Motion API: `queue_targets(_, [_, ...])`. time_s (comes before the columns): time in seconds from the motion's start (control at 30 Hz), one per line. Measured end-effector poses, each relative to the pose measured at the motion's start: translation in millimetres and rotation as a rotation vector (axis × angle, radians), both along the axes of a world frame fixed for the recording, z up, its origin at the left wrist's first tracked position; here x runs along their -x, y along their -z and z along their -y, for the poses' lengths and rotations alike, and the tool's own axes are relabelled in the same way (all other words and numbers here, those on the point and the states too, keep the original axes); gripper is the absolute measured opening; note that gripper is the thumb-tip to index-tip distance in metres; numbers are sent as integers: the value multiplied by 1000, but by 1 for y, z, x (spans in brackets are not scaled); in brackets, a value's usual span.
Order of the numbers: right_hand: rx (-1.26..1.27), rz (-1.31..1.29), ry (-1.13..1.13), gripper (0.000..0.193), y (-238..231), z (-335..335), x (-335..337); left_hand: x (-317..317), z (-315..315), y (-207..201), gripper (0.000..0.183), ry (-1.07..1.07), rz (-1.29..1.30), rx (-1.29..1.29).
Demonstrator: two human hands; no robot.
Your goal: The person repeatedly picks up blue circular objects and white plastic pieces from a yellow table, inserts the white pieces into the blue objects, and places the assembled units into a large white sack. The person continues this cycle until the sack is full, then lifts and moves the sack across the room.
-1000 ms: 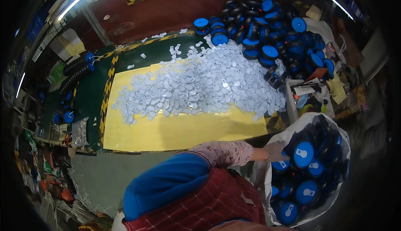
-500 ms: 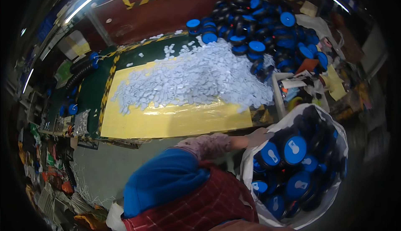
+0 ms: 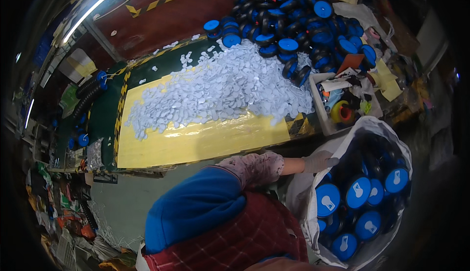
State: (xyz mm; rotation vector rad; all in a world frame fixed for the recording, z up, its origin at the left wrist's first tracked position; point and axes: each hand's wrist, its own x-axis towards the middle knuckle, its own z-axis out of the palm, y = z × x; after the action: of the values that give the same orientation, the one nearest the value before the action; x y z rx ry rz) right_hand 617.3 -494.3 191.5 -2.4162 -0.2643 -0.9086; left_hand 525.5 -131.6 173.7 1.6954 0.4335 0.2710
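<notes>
My left hand (image 3: 320,163), in a pale glove, is closed on the near-left rim of a large white sack (image 3: 338,149). Inside the sack lie several black wheels with blue round faces (image 3: 359,191), many bearing a pale keyhole-shaped label. My left arm, in a patterned sleeve cover over a blue sleeve, reaches across from the lower left. My right hand does not show. Beyond the arm, a heap of small pale keyhole-shaped pieces (image 3: 220,87) covers much of a yellow sheet (image 3: 196,148) on the table.
Behind the pale pieces, a big pile of blue-and-black wheels (image 3: 289,21) rises at the back. A whitish bin (image 3: 320,112) of odds and ends stands at the table's right, beside the sack. Black ribbed tubes (image 3: 88,94) lie at the left; scrap bags (image 3: 63,212) litter the lower left.
The wheels in the sack have shifted and turned, showing different labelled faces. The sack's mouth and my left hand on its rim sit slightly farther right; the view has moved a little.
</notes>
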Motion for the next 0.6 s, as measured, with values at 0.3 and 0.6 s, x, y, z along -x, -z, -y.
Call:
queue_targets(0.3, [21, 54, 152, 40, -9, 18, 5, 31, -26, 6, 42, -99, 30, -45])
queue_targets(0.6, [-14, 219, 305, 40, -62, -1, 36, 187, -89, -24, 15, -21, -94, 351])
